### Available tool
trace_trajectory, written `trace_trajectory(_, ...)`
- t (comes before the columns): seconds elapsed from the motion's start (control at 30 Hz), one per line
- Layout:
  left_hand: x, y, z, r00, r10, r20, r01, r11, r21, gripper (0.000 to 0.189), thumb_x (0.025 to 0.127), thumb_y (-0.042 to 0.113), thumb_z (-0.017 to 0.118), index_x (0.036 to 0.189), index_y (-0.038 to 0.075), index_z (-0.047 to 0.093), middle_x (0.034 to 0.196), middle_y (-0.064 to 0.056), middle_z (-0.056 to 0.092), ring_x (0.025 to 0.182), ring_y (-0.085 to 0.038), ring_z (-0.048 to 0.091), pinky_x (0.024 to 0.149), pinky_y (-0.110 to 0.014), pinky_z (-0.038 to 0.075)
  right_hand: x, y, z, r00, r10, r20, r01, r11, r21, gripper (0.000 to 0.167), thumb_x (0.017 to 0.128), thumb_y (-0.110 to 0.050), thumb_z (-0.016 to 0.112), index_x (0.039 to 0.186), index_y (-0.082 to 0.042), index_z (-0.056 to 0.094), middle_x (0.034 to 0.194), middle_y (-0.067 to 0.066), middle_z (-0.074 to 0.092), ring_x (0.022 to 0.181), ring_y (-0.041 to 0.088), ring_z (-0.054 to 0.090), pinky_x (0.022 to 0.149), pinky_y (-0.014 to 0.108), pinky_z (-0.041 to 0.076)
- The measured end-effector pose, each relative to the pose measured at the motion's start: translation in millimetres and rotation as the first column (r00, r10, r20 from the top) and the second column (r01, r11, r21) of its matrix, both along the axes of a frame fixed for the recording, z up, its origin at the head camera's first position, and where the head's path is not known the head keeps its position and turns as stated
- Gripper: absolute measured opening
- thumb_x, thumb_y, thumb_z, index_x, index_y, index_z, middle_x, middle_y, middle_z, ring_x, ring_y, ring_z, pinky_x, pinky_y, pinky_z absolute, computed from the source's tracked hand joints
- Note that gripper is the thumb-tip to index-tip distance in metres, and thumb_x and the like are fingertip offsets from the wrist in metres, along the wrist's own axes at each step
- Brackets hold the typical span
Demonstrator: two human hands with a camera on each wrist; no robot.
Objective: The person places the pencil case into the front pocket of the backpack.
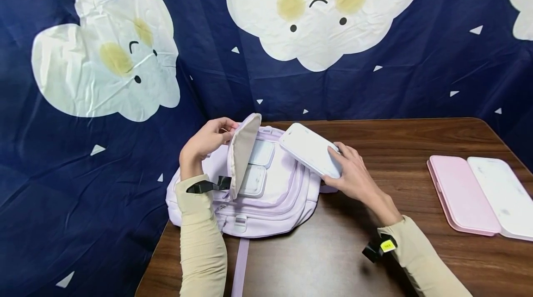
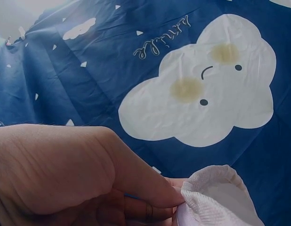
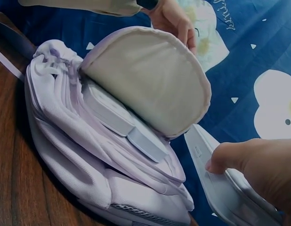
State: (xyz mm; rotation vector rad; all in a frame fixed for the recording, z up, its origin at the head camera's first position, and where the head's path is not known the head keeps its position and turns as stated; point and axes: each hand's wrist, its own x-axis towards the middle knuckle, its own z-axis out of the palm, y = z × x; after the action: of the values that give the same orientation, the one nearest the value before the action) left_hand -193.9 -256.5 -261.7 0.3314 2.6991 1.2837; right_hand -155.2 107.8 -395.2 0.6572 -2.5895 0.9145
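A lilac backpack (image 1: 266,227) lies on the table with its rounded front flap (image 1: 245,153) lifted, showing a cream lining. My left hand (image 1: 208,139) pinches the flap's edge (image 2: 206,200) between thumb and fingers. Under the flap, two small pale cases, a far one (image 1: 262,152) and a nearer one (image 1: 254,180), lie side by side in the pocket. My right hand (image 1: 354,172) grips a larger flat white case (image 1: 310,149) by its right end, thumb on one side. That case is tilted, and its far end overlaps the backpack's right edge in the head view.
On the table's right side lies an opened flat case, its pink half (image 1: 464,195) beside its white half (image 1: 504,200). A lilac strap (image 1: 240,264) runs from the bag toward the front. A navy cloth (image 1: 208,56) with clouds hangs behind the brown wooden table (image 1: 395,149).
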Motion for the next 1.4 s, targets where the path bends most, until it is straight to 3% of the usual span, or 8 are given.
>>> trace_trajectory(0.33,0.9,2.6,-1.7,1.000,-0.014,-0.003,0.014,0.999,0.031,0.023,0.094,-0.002,0.048,0.114,-0.009,0.056,0.104,-0.017,0.058,0.083,-0.014,0.057,0.076,-0.025,0.051,-3.0,-8,-4.2,0.998,0.039,0.042,-0.040,0.999,0.014,0.080,0.067,-0.027,0.078,0.136,0.001,0.049,0.141,0.020,0.043,0.127,0.039,0.037,0.098,0.056,0.032)
trace_trajectory(0.67,0.5,5.5,-1.4,1.000,-0.016,0.008,0.016,0.999,0.046,0.024,0.093,-0.002,0.049,0.115,-0.010,0.056,0.105,-0.018,0.058,0.083,-0.014,0.056,0.076,-0.024,0.050,-10.6,-14,6.5,0.992,0.101,0.073,-0.107,0.991,0.085,0.078,0.070,-0.029,0.076,0.137,0.000,0.049,0.141,0.019,0.044,0.128,0.038,0.037,0.103,0.057,0.030)
trace_trajectory(1.17,-1.0,7.7,-2.1,1.000,-0.022,-0.005,0.022,0.999,0.031,0.022,0.093,-0.001,0.050,0.113,-0.007,0.057,0.102,-0.016,0.059,0.080,-0.014,0.057,0.072,-0.024,0.050,-23.8,-32,9.9,0.975,0.154,0.158,-0.179,0.972,0.155,0.076,0.072,-0.032,0.075,0.138,-0.004,0.050,0.144,0.020,0.042,0.130,0.040,0.037,0.103,0.063,0.030)
trace_trajectory(1.4,1.0,11.2,0.7,1.000,-0.011,-0.016,0.011,1.000,0.009,0.023,0.092,0.002,0.053,0.113,-0.003,0.059,0.103,-0.017,0.062,0.085,-0.019,0.057,0.074,-0.027,0.049,-32.4,-38,13.4,0.967,0.175,0.188,-0.208,0.963,0.173,0.077,0.072,-0.034,0.074,0.139,-0.005,0.049,0.145,0.021,0.041,0.131,0.041,0.037,0.105,0.061,0.030)
